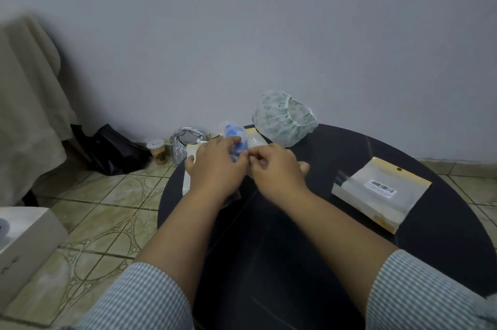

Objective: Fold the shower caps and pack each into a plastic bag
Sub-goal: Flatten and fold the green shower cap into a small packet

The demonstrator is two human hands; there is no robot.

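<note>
A blue-patterned shower cap (234, 136) sits partly inside a clear plastic bag (256, 140) with a cream strip, at the far left of the round black table (336, 146). My left hand (215, 168) grips the cap and bag from the left. My right hand (277, 168) pinches the bag's edge just to the right of it, and the two hands almost touch. A white shower cap with green print (283, 120) lies puffed up at the table's far edge. A stack of flat plastic bags (382, 192) with a barcode label lies at the right.
Beyond the table's left edge, on the tiled floor by the wall, stand a silver pouch (183, 145), a small paper cup (158, 152) and a black bag (113, 149). A white box (24, 243) stands at the lower left, and cloth-covered furniture (27, 103) at the left.
</note>
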